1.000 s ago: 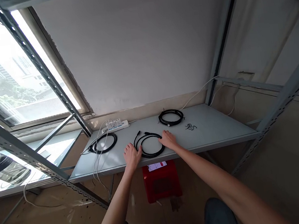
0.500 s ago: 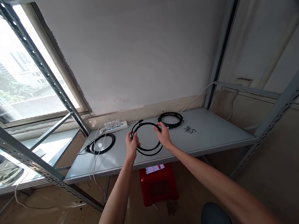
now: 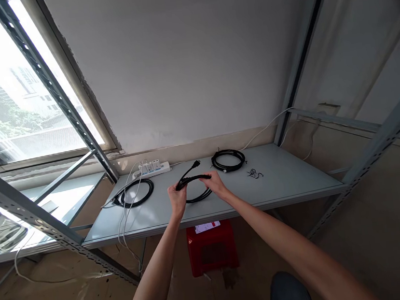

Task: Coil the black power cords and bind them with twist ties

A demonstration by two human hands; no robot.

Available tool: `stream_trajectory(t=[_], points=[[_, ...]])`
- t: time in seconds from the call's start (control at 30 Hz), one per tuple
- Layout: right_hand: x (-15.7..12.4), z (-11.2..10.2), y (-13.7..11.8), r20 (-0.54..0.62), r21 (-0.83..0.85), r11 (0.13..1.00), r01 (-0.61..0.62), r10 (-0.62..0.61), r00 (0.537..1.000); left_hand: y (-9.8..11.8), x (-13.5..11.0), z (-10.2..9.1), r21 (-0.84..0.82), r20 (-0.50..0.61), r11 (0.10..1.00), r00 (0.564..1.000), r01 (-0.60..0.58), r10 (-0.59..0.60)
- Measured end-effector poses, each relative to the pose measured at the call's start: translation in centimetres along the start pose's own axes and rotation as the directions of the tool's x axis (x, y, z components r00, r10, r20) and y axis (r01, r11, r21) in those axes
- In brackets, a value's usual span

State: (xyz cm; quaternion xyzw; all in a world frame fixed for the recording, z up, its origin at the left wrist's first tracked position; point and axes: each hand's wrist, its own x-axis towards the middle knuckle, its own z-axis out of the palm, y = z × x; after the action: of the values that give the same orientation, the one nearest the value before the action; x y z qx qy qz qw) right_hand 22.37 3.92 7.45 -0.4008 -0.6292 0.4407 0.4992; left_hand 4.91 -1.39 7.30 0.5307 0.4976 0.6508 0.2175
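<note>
Between my hands is a loosely coiled black cable (image 3: 199,198), its loop tilted over the shelf. My left hand (image 3: 178,200) is closed around the coil's left side, where a short end with a black plug (image 3: 196,163) sticks out up and to the right. On the coil's right side, my right hand (image 3: 215,183) grips the strands. A second black cable coil (image 3: 243,157) lies behind my right hand, with small ties sticking out from it. To its right is a little heap of black cable ties (image 3: 255,174). Another black cable coil (image 3: 150,191) rests at the left.
A white power strip (image 3: 165,167) with plugs stands by the wall, and white cords (image 3: 121,223) hang over the front edge of the grey shelf (image 3: 283,178). Metal uprights (image 3: 289,85) frame both sides. A red stool (image 3: 212,248) with a phone on top is below.
The held coil has tipped from facing me to a flatter, tilted angle. Its plug end now points further right, and my hands have turned with it.
</note>
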Motion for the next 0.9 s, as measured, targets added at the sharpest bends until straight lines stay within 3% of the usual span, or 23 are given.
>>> stream_trajectory(t=[0.07,0.17,0.3,0.4,0.5,0.6,0.63,0.67,0.73,0.83,0.9], points=[[-0.1,-0.2,0.2,0.002,0.046,0.998,-0.052,0.052,0.999,-0.2,-0.1,-0.3,0.004,-0.047,0.999,0.998,0.032,-0.032],[-0.3,-1.4,0.6,0.092,0.073,0.989,-0.127,0.12,0.989,-0.7,0.1,-1.1,0.026,-0.058,0.996,0.995,0.082,-0.08],[-0.6,-3.6,0.5,0.212,0.022,0.988,-0.152,0.144,0.967,-1.0,1.0,-1.8,0.074,0.029,0.989,0.991,0.131,-0.133],[-0.6,-4.8,-0.6,0.275,-0.008,0.988,-0.152,0.148,0.95,-0.8,1.8,-1.9,0.077,0.089,0.97,0.968,0.229,-0.235],[-0.6,-5.8,-1.6,0.358,-0.004,0.983,-0.182,0.172,0.918,-0.5,2.4,-2.0,0.058,0.218,0.921,0.895,0.386,-0.389],[-0.6,-6.5,-1.7,0.463,0.048,0.946,-0.32,0.263,0.846,-0.1,2.6,-1.7,0.012,0.412,0.825,0.749,0.565,-0.519],[-0.7,-6.5,-1.5,0.475,0.072,0.929,-0.362,0.287,0.832,0.1,2.6,-1.4,-0.014,0.437,0.794,0.718,0.608,-0.542],[-0.7,-6.5,-1.3,0.464,0.098,0.918,-0.384,0.299,0.834,0.2,2.5,-1.1,-0.043,0.43,0.776,0.713,0.629,-0.554],[-0.7,-6.1,-0.8,0.384,0.144,0.924,-0.353,0.277,0.881,0.5,2.3,-0.4,-0.097,0.339,0.809,0.783,0.58,-0.521],[-0.7,-5.2,0.1,0.183,0.117,0.974,-0.194,0.171,0.968,0.7,1.4,0.4,-0.084,0.164,0.954,0.948,0.289,-0.273],[-0.7,-4.9,0.7,0.076,0.043,0.992,-0.116,0.112,0.991,0.6,0.6,0.6,-0.025,0.128,0.992,0.985,0.12,-0.116]])
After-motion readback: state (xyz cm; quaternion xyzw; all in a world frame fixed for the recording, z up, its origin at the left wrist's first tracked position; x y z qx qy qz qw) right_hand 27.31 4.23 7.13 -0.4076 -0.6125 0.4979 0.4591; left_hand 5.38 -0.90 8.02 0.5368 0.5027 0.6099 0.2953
